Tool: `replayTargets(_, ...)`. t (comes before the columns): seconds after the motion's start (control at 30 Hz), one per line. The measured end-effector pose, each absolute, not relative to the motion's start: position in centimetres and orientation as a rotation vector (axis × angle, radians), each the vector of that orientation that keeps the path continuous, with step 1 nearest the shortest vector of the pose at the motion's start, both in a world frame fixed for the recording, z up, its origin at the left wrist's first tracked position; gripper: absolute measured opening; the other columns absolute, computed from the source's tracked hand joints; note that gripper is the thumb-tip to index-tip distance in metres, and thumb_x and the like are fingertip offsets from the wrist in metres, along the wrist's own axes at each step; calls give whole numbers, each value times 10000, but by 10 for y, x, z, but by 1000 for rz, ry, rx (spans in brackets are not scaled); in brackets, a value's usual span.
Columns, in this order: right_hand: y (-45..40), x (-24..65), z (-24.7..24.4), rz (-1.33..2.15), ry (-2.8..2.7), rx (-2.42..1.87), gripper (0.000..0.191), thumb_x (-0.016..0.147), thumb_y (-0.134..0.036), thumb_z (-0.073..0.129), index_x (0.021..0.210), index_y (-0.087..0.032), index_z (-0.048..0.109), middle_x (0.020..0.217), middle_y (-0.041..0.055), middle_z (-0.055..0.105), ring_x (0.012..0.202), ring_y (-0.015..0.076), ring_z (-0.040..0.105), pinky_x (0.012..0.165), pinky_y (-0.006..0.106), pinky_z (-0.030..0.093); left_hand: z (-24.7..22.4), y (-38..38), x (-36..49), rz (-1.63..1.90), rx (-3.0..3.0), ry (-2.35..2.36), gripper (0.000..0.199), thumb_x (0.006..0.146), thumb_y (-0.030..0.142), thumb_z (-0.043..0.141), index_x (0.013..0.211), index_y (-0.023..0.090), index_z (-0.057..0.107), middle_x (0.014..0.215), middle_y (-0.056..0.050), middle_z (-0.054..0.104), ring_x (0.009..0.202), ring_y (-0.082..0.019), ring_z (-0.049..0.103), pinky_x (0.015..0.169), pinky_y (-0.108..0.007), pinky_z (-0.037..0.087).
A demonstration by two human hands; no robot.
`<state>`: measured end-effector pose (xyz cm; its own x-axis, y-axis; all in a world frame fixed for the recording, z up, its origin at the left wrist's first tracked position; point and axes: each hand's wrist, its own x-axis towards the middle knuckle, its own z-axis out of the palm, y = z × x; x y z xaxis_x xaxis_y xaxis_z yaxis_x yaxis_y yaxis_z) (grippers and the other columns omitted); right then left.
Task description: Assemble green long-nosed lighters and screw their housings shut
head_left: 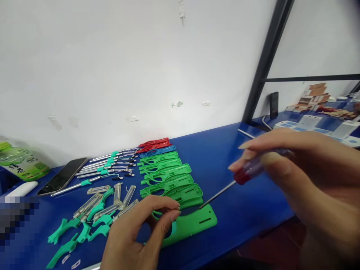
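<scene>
My right hand [298, 168] grips a screwdriver [243, 174] by its red and clear handle. The thin shaft slants down to the left, its tip close to the edge of a green lighter casing [197, 223]. That casing lies nearest me, with a bit of teal showing by its left part. Over its left end is my left hand [143, 228], thumb and forefinger pinched together; whatever is between them is too small to name. More green casing halves [168, 180] lie in a row behind, then a blue casing half [159, 150] and red casing halves [154, 144].
On the blue table [225, 161], left, lie teal triggers [66, 228], clear tanks [128, 197] and metal lighter tubes with wires [98, 163]. A phone [63, 176] and a plastic bottle [22, 161] are farther left. A dark metal post [260, 75] stands at right.
</scene>
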<state>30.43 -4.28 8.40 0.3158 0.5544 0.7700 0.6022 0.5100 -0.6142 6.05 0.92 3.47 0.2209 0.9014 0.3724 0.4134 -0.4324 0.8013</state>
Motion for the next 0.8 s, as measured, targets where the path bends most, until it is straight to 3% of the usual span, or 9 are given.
replayTargets(0.13,-31,292,84,39,-1407,-1043,68,1042,-374,782,1079,-409,827,926,-65,799,731,138,767,674,256,641,23,13,56,1194,1992,1082,112,923,354,802,969,436,862,921,97,856,767,-146,821,654,-163,631)
replayTargets(0.33,-22,277,72,187,-1473,-945,92,1041,-313,791,1100,-362,842,916,-38,794,743,154,748,660,294,633,18,8,58,1207,1976,1036,129,947,321,811,987,425,876,945,77,863,812,-169,832,678,-197,651)
replayTargets(0.8,-19,281,71,164,-1374,-981,151,1054,-350,773,1172,-402,852,926,-32,794,759,169,753,695,329,624,23,6,60,1155,1849,981,214,950,273,793,1025,452,883,926,75,847,792,-145,803,622,-171,609)
